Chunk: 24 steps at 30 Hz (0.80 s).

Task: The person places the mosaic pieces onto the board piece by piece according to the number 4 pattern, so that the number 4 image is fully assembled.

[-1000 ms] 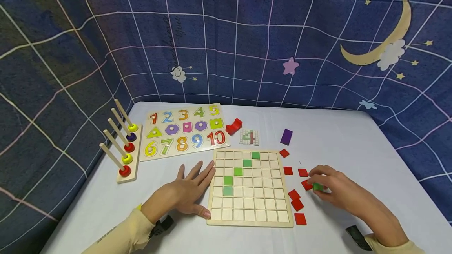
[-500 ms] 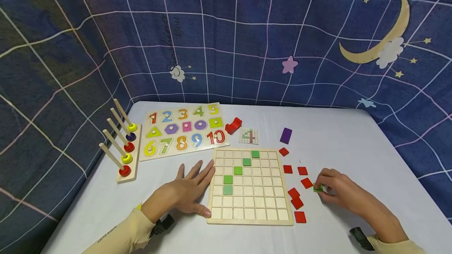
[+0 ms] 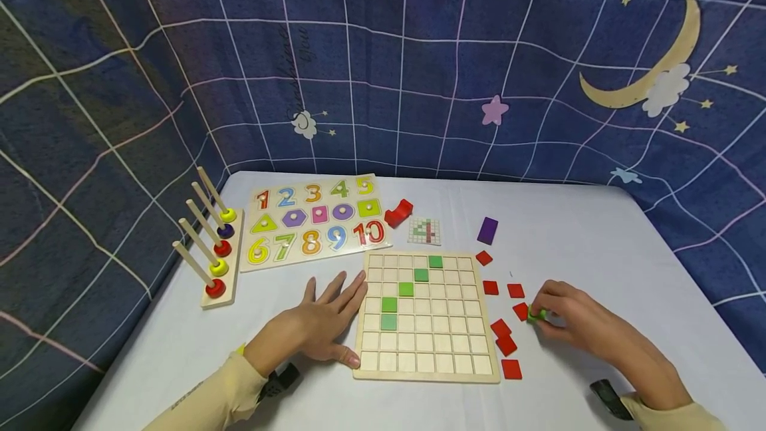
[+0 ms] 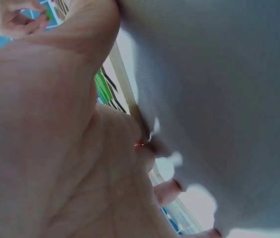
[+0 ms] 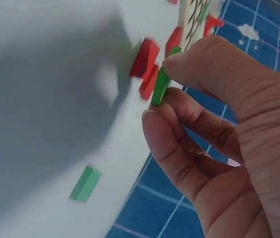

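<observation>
My right hand (image 3: 577,318) pinches a small green square tile (image 5: 163,82) between thumb and fingertips, low over the table at the right. A red tile (image 3: 520,312) lies right beside the pinched tile. Behind the hand, seen only in the right wrist view, another green tile (image 5: 85,183) rests on the cloth. My left hand (image 3: 314,328) lies with fingers spread, its fingertips and thumb along the left edge of the wooden grid board (image 3: 431,376). Several green tiles (image 3: 405,289) sit in the board's cells, forming a mostly diagonal line.
More red tiles (image 3: 511,370) are scattered right of the board. Beyond it lie a purple tile (image 3: 487,231), a small pattern card (image 3: 424,231) and a red curved block (image 3: 398,213). A number puzzle (image 3: 311,260) and a peg stand with rings (image 3: 231,271) occupy the left side.
My right hand has drawn slightly right with the green tile, uncovering more of the nearby red tile. My left hand and the board stay in place.
</observation>
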### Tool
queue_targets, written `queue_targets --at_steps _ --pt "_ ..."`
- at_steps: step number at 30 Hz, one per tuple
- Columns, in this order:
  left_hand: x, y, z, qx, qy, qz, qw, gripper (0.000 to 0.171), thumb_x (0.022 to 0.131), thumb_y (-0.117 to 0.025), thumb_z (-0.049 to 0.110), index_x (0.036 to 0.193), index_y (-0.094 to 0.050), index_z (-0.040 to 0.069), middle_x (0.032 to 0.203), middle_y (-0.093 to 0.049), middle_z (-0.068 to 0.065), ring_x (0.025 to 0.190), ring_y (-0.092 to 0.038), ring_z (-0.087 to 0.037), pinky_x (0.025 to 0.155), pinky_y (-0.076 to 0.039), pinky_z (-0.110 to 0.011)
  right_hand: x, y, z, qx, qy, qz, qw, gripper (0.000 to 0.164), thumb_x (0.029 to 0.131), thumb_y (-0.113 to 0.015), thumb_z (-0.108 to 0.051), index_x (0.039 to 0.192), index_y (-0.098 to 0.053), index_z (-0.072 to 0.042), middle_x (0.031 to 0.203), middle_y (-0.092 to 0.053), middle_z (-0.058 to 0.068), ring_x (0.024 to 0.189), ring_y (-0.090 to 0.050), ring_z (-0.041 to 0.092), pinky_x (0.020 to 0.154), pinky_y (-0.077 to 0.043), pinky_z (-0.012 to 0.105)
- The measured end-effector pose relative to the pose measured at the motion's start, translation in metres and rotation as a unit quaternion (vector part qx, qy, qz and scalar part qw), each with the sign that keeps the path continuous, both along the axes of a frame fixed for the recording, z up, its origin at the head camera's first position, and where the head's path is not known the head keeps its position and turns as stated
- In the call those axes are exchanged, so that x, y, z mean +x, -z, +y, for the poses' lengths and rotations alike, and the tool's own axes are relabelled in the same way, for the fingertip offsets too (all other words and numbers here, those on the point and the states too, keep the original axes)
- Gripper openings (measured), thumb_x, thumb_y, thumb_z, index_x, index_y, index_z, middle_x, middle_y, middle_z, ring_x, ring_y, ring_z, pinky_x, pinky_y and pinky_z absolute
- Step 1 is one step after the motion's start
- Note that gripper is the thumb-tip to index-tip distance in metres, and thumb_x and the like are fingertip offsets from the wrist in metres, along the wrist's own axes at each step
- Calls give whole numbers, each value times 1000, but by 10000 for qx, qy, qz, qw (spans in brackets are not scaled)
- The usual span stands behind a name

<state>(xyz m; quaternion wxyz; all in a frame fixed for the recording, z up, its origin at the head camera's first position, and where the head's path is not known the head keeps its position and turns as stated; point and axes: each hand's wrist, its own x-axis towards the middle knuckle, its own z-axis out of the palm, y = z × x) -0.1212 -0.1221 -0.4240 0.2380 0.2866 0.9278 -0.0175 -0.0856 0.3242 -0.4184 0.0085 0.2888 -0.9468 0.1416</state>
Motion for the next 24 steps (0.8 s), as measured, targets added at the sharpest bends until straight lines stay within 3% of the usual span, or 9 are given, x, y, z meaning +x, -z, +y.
queue_targets --at_steps 11,20,24 --pt "-1 -2 1 16 42 0 10000 128 83 -72 79 174 -9 14 184 2 -2 171 -6 -34 130 -12 -76 -4 5 -42 -382 -906 499 9939 29 77 -88 3 87 -73 -20 95 -61 -7 88 -62 11 73 -60 21" --pt "-1 0 0 -53 53 -24 10000 127 84 -70 79 174 -9 13 184 3 -2 171 -4 -35 130 -12 -76 -8 -5 -89 -381 -1134 -165 9927 18 88 -81 -2 93 -74 -19 100 -62 -3 86 -52 4 68 -50 14" --pt "-1 1 0 -83 36 -13 10000 128 83 -70 80 174 -8 14 184 3 -2 171 -4 -35 130 -12 -76 -11 -5 -109 -340 -1302 -138 9908 16 90 -79 -5 92 -73 -19 101 -63 -3 89 -53 4 72 -51 15"
